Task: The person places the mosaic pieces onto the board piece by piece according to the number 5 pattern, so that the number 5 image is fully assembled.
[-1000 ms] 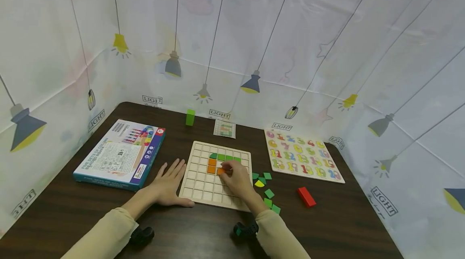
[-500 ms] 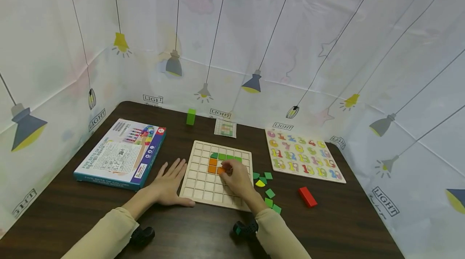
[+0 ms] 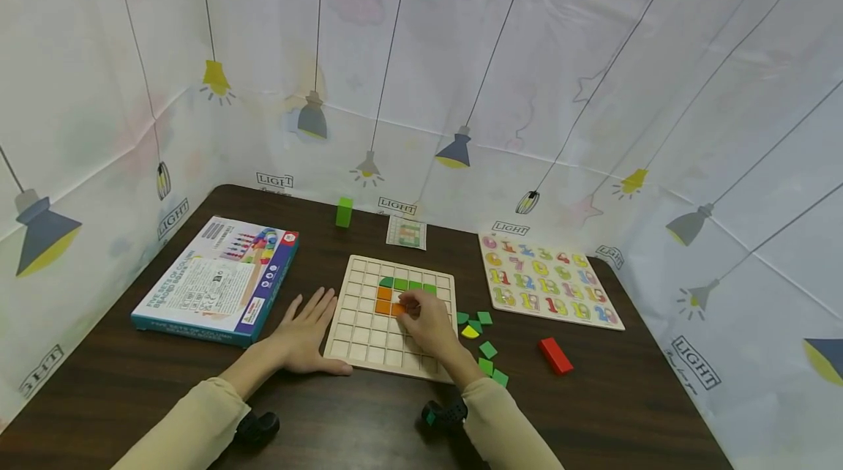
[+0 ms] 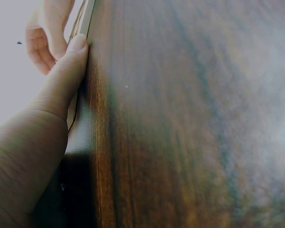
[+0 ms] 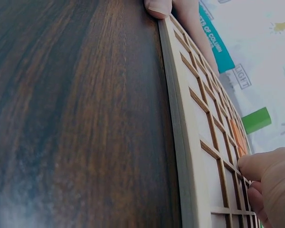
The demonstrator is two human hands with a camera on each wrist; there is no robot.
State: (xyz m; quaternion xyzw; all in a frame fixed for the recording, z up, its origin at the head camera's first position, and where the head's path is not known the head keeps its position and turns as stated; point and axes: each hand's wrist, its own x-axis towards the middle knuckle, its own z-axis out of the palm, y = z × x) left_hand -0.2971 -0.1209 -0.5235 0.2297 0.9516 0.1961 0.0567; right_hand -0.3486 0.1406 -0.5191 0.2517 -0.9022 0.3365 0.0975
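Observation:
In the head view, a wooden grid board (image 3: 358, 334) lies on the dark table. Along its left edge my left hand (image 3: 304, 334) rests with fingers spread, its thumb at the front corner. Over the middle of the board, my right hand (image 3: 428, 323) pinches an orange square tile (image 3: 397, 310) at a cell beside two orange tiles (image 3: 383, 300) stacked in a column. Above these runs a row of green tiles (image 3: 415, 285) with a rounded green piece (image 3: 386, 282) at its left end. The right hand hides part of the board.
Loose green tiles (image 3: 487, 349) and a yellow rounded piece (image 3: 470, 332) lie right of the board, near a red block (image 3: 556, 356). Farther back are a number board (image 3: 549, 280), a pattern card (image 3: 406, 233) and a green block (image 3: 344, 212). A flat box (image 3: 217, 280) lies left.
The orange tile under my right fingers has shifted slightly left and now lies more squarely beside the lower orange tile. My left hand has stayed in place.

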